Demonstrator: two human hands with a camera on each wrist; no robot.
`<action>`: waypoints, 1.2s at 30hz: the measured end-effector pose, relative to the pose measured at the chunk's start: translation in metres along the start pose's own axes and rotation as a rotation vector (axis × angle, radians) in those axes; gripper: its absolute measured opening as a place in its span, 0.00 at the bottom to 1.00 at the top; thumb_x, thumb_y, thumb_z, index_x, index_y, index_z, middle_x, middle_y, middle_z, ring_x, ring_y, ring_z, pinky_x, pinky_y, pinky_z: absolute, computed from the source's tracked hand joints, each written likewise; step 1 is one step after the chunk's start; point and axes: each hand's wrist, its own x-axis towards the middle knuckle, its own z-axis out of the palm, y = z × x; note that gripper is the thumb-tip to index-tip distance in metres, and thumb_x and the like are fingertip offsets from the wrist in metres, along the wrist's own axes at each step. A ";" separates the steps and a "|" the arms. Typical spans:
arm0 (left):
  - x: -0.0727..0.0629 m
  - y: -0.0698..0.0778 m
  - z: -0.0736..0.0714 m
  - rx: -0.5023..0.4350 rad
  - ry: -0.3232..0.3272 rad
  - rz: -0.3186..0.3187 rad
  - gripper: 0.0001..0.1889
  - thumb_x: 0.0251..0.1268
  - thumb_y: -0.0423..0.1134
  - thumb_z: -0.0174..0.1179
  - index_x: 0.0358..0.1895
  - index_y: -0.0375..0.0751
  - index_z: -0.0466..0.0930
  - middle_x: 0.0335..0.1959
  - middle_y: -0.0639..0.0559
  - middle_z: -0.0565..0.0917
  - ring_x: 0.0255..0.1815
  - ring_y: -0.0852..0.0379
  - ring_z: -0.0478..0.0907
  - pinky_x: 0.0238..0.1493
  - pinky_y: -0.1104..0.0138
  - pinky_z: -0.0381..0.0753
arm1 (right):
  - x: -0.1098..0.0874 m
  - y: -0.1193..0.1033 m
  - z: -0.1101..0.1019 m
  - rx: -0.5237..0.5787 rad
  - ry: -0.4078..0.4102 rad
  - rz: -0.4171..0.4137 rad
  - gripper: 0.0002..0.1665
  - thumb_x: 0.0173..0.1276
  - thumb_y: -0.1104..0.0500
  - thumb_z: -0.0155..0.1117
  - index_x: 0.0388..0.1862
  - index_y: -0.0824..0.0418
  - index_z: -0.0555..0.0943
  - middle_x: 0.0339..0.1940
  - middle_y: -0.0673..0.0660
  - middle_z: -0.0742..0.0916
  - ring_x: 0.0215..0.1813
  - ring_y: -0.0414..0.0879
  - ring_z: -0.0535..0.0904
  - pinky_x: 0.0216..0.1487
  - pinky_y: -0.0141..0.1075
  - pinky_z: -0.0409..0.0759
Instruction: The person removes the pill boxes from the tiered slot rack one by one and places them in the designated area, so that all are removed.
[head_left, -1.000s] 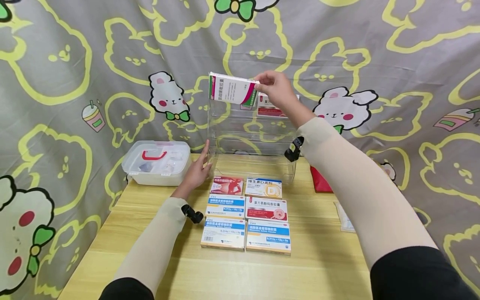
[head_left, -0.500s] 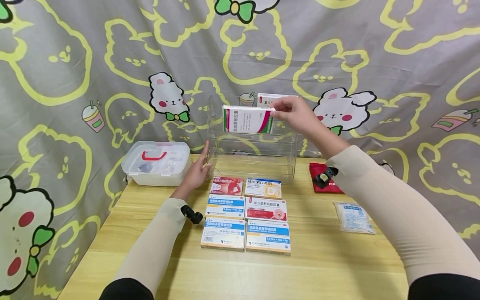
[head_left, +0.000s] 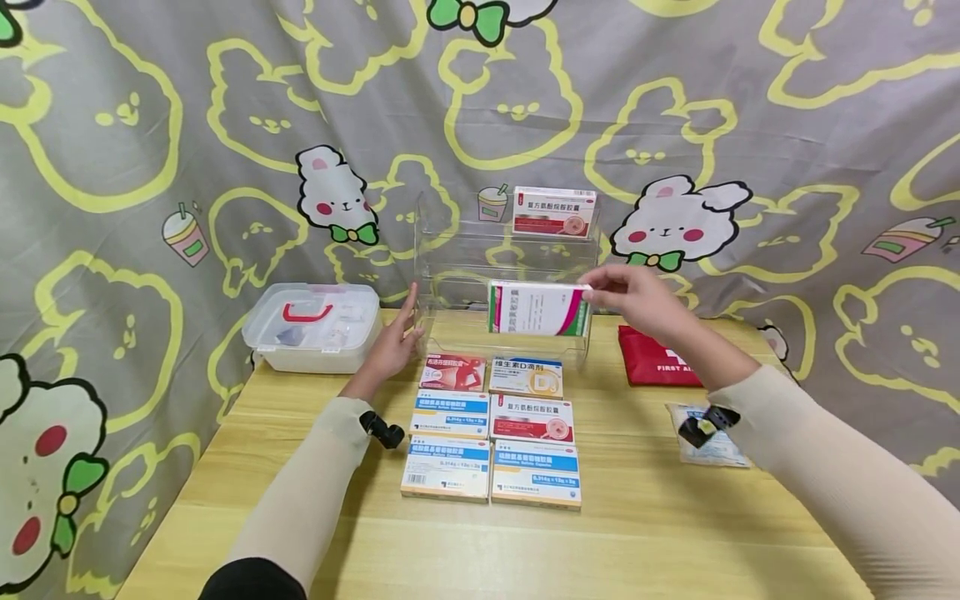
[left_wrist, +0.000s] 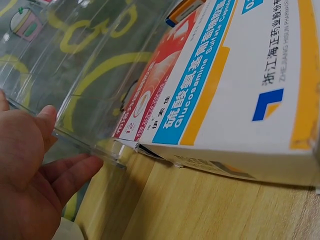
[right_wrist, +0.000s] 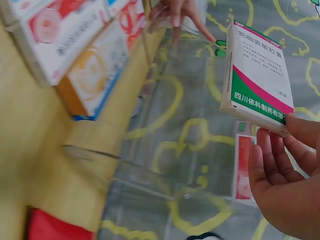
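Note:
My right hand (head_left: 637,296) pinches one end of a white medicine box (head_left: 536,308) with green and magenta bands. The box is held before the lower tiers of a clear acrylic display rack (head_left: 457,279). In the right wrist view the thumb and fingers of the right hand (right_wrist: 285,180) grip a corner of this medicine box (right_wrist: 260,75). My left hand (head_left: 388,350) rests against the rack's left side, fingers extended; the left wrist view shows that hand (left_wrist: 30,170) at the rack's edge. A red-and-white medicine box (head_left: 555,213) stands on the top tier, at the right.
Several medicine boxes lie in two columns before the rack, among them a vitamin D box (head_left: 527,377) and blue-and-white boxes (head_left: 536,475). A lidded plastic case (head_left: 313,329) stands left. Right are a red first-aid pouch (head_left: 648,358) and a clear packet (head_left: 708,450).
My right hand has carried the green-and-magenta medicine box down and to the right, from the rack's top tier to the lower tiers. The left hand has stayed at the rack's side.

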 end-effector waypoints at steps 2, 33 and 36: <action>0.000 -0.001 0.000 0.002 -0.002 0.000 0.48 0.83 0.35 0.51 0.77 0.91 0.29 0.84 0.41 0.52 0.79 0.38 0.63 0.35 0.61 0.82 | -0.011 0.010 0.000 -0.001 -0.018 0.013 0.17 0.77 0.55 0.65 0.60 0.59 0.83 0.53 0.59 0.85 0.48 0.53 0.78 0.45 0.33 0.80; 0.000 -0.002 0.000 -0.046 -0.007 0.025 0.46 0.83 0.34 0.49 0.80 0.86 0.30 0.85 0.41 0.50 0.79 0.38 0.63 0.38 0.48 0.84 | -0.134 0.135 0.002 0.041 -0.192 0.144 0.20 0.75 0.60 0.66 0.61 0.67 0.82 0.55 0.62 0.86 0.48 0.43 0.80 0.47 0.33 0.82; 0.000 -0.002 0.000 -0.046 -0.006 0.020 0.46 0.83 0.34 0.49 0.80 0.85 0.31 0.85 0.41 0.50 0.79 0.38 0.63 0.41 0.45 0.85 | -0.141 0.143 0.001 0.094 -0.205 0.167 0.20 0.76 0.61 0.64 0.62 0.69 0.81 0.56 0.64 0.85 0.48 0.40 0.81 0.48 0.35 0.84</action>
